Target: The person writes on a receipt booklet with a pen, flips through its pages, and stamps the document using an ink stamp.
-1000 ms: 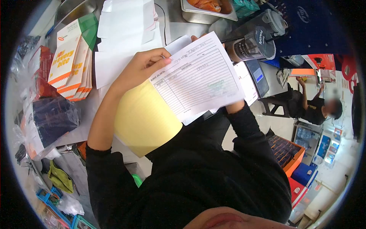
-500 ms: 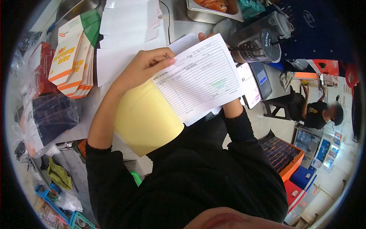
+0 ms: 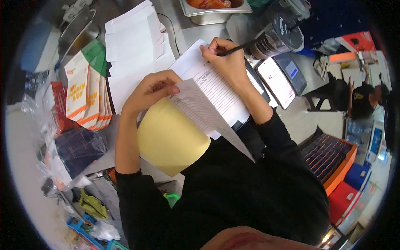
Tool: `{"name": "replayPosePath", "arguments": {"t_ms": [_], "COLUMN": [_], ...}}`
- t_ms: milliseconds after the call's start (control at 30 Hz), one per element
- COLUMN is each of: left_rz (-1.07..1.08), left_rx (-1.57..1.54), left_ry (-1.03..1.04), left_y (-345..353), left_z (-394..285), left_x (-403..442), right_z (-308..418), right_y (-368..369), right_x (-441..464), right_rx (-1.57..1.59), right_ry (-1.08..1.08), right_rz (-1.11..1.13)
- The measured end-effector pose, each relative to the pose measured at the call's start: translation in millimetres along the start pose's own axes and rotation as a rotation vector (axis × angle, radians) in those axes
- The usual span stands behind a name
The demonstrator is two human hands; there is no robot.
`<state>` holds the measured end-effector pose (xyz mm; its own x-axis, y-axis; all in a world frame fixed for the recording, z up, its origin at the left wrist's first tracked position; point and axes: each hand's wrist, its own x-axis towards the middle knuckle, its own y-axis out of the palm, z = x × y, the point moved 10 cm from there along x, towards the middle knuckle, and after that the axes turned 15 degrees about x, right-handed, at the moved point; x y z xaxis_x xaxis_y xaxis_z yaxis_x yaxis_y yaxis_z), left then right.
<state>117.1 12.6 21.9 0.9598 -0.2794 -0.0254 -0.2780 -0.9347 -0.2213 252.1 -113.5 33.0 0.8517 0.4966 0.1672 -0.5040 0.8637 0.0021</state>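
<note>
My left hand (image 3: 156,89) pinches the upper left corner of a lifted printed sheet (image 3: 204,110), which hangs tilted over the pad. Under it lies a lined form (image 3: 218,89) with small handwriting near its top. My right hand (image 3: 229,60) is closed on a black pen (image 3: 239,48), its fingers near the top of the form. A yellow sheet (image 3: 173,137) is folded out to the left below my left hand. Just right of my right forearm lies a phone with a lit screen (image 3: 276,82).
White paper pieces (image 3: 133,46) and printed snack boxes (image 3: 89,91) lie left. A lidded cup (image 3: 277,39) and a metal tray (image 3: 214,16) stand at the back. Another person (image 3: 363,100) is at the far right, beyond an orange crate (image 3: 339,166).
The top sheet has been folded back toward the left, uncovering the form beneath. My right hand has come out from behind the paper with the pen. The camera view has shifted.
</note>
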Motion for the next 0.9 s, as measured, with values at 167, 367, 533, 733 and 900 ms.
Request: {"name": "replayPosePath", "arguments": {"t_ms": [167,367,533,733,900], "left_rz": [0.121,0.146,0.214,0.163,0.165], "left_rx": [-0.018,-0.060,-0.092,-0.045,-0.145], "left_ry": [0.094,0.170,0.352,0.255,0.180], "left_y": [2.7,9.6,11.8,12.4,14.8], "left_z": [0.9,-13.5,-33.1,-22.4,-27.6], "left_x": [-4.7,-2.7,0.0,-3.9,-2.3], "right_z": [10.3,8.5,5.6,12.1,-5.6], "right_y": [-3.1,-12.4,-61.5,-50.5,-31.6], "right_x": [0.5,0.5,-1.8,-1.8,-1.8], "right_rx": [-0.159,-0.165,-0.015,0.035,-0.076], "right_ry": [-0.081,-0.127,-0.078,-0.148,0.049], "right_rz": [-0.066,-0.112,-0.398,-0.259,-0.080]}}
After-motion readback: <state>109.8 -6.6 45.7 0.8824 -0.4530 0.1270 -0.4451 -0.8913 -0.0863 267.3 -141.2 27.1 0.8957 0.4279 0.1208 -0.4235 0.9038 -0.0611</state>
